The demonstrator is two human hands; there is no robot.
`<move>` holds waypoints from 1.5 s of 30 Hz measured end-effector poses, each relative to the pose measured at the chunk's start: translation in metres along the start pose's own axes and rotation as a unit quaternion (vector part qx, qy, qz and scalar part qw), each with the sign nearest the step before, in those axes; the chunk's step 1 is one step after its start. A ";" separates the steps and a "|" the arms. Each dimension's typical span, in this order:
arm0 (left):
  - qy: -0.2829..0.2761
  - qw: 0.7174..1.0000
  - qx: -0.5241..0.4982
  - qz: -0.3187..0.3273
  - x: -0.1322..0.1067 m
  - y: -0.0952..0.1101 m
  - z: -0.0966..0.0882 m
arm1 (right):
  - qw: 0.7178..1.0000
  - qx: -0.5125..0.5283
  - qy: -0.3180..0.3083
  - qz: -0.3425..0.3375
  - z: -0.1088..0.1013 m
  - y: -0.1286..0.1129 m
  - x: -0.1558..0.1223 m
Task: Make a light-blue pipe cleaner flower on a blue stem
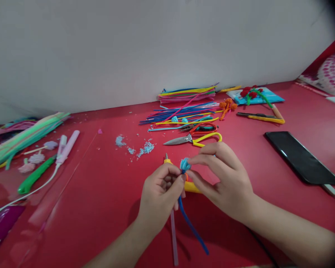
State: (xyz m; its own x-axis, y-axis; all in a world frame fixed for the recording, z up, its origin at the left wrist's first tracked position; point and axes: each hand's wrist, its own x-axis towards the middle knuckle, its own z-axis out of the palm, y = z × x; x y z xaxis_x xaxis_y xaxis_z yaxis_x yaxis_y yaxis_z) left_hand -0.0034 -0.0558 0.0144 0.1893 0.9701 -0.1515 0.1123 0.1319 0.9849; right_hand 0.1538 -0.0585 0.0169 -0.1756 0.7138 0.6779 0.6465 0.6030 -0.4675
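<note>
A small light-blue pipe-cleaner flower (185, 163) on a dark blue pipe-cleaner stem (191, 223) is held up over the red table. My left hand (159, 197) is closed, pinching the flower's base between thumb and forefinger; the stem hangs down below it. From the other side, my right hand (229, 178) has its thumb and fingertips closed on the flower's petals. Behind the hands lies a yellow glue gun (192, 187), partly hidden, with a pale translucent glue stick (174, 238) reaching toward me. Yellow-handled scissors (180, 140) rest just beyond.
Light-blue fuzz clippings (146, 148) lie left of the scissors. Pipe cleaners (181, 113) pile up near the wall, with red-handled pliers (203, 129) in front. A phone (300, 158) lies at right. At left are a green-handled tool (36, 175) and a pink corded device (68, 147).
</note>
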 end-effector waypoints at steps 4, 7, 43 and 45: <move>0.008 1.000 0.014 0.005 -0.001 0.000 0.000 | 1.000 0.002 0.005 0.009 -0.001 0.000 0.001; 0.014 0.999 0.032 0.024 -0.002 -0.001 0.000 | 0.999 0.028 -0.006 0.027 -0.002 0.000 0.003; 0.019 0.990 0.087 0.106 -0.006 -0.008 -0.004 | 1.000 -0.014 -0.001 -0.020 -0.005 -0.003 -0.001; 0.021 0.989 0.093 0.111 -0.006 -0.008 -0.005 | 1.000 -0.003 -0.003 -0.017 -0.005 -0.004 0.000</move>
State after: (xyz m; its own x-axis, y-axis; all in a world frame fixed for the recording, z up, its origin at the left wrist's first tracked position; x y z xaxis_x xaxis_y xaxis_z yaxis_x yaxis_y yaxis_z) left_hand -0.0102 -0.0620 0.0076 0.1894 0.9790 0.0748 0.2509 -0.1219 0.9603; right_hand 0.1553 -0.0626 0.0213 -0.2027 0.6950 0.6898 0.6440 0.6253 -0.4408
